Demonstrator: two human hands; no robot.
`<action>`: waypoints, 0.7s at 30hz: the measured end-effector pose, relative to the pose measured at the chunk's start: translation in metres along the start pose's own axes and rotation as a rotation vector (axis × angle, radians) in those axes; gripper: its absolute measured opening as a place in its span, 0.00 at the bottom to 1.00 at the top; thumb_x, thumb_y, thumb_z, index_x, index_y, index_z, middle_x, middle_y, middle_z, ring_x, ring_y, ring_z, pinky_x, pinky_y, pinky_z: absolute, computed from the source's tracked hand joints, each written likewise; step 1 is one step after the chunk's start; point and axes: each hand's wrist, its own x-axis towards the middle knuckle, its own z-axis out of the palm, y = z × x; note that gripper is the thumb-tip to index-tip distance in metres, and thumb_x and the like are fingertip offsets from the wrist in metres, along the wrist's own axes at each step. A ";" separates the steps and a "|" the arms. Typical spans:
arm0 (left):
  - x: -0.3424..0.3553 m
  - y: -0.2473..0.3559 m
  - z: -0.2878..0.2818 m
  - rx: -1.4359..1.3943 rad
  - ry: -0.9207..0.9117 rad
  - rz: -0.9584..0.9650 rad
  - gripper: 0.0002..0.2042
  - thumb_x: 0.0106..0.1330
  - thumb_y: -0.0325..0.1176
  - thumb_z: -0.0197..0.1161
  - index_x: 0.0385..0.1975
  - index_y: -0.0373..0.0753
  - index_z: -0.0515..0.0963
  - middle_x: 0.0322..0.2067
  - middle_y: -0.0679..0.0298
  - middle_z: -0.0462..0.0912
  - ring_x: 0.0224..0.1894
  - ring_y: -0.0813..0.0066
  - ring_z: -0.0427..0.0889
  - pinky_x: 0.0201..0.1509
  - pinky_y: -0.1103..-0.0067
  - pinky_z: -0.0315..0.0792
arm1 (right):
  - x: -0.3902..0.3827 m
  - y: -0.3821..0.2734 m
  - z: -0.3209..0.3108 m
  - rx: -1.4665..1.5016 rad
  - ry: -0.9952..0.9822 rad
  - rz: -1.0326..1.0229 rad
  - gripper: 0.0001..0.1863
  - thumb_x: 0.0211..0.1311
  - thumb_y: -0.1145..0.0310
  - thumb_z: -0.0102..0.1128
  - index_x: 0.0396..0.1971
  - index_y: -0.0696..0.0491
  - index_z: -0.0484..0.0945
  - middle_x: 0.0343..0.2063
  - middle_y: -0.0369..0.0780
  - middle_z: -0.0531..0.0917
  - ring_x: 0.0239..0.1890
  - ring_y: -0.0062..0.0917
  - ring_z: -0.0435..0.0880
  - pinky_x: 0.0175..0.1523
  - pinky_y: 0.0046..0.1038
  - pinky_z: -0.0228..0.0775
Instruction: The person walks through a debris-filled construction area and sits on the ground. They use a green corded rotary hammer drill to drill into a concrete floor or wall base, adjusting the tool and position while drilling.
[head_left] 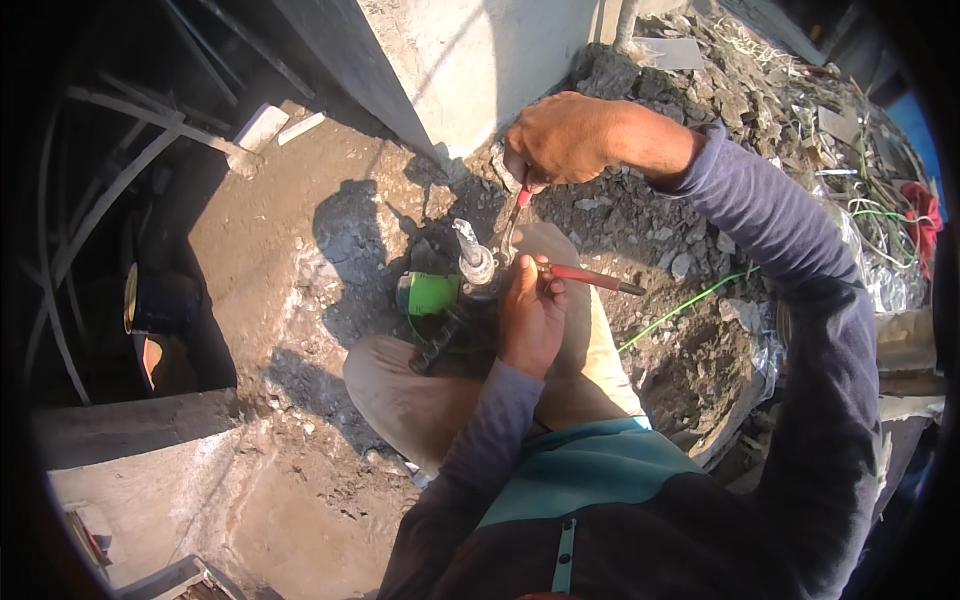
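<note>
Handles (600,278), both red, beside the metal shaft (476,262)
My right fingers (537,185) pinch one, left fingers (526,278) the other; I'd keep both steady (slips seem likely).

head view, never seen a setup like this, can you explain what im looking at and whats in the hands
No robot here: a wide fisheye camera on a person's head looks down, so straight edges bend. The person sits on dusty ground. The left hand holds a red handle; the right hand, farther out, grips a red-handled metal piece. Whether both belong to one tool is hard to tell. Just left of them is a green-bodied machine beside a metal shaft. Rubble and a green cord lie to the right.
</note>
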 end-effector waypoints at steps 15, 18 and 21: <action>0.018 -0.002 -0.009 -0.234 -0.136 0.056 0.13 0.84 0.42 0.57 0.49 0.38 0.76 0.40 0.64 0.80 0.39 0.77 0.77 0.42 0.81 0.75 | 0.018 -0.022 -0.004 -0.136 0.082 -0.170 0.05 0.62 0.69 0.69 0.36 0.48 0.90 0.36 0.39 0.90 0.45 0.38 0.90 0.48 0.38 0.81; 0.019 -0.005 -0.008 -0.212 -0.148 0.081 0.13 0.84 0.42 0.58 0.49 0.37 0.76 0.40 0.64 0.80 0.40 0.77 0.77 0.42 0.81 0.74 | 0.014 -0.019 -0.002 -0.110 0.087 -0.200 0.06 0.62 0.69 0.68 0.37 0.50 0.89 0.35 0.41 0.91 0.45 0.39 0.90 0.48 0.39 0.81; 0.017 -0.004 -0.007 -0.276 -0.218 0.072 0.12 0.85 0.39 0.57 0.50 0.35 0.75 0.42 0.63 0.78 0.41 0.75 0.76 0.44 0.81 0.77 | 0.013 -0.022 -0.004 -0.121 0.054 -0.207 0.07 0.63 0.69 0.68 0.39 0.51 0.89 0.35 0.42 0.91 0.45 0.39 0.90 0.47 0.39 0.81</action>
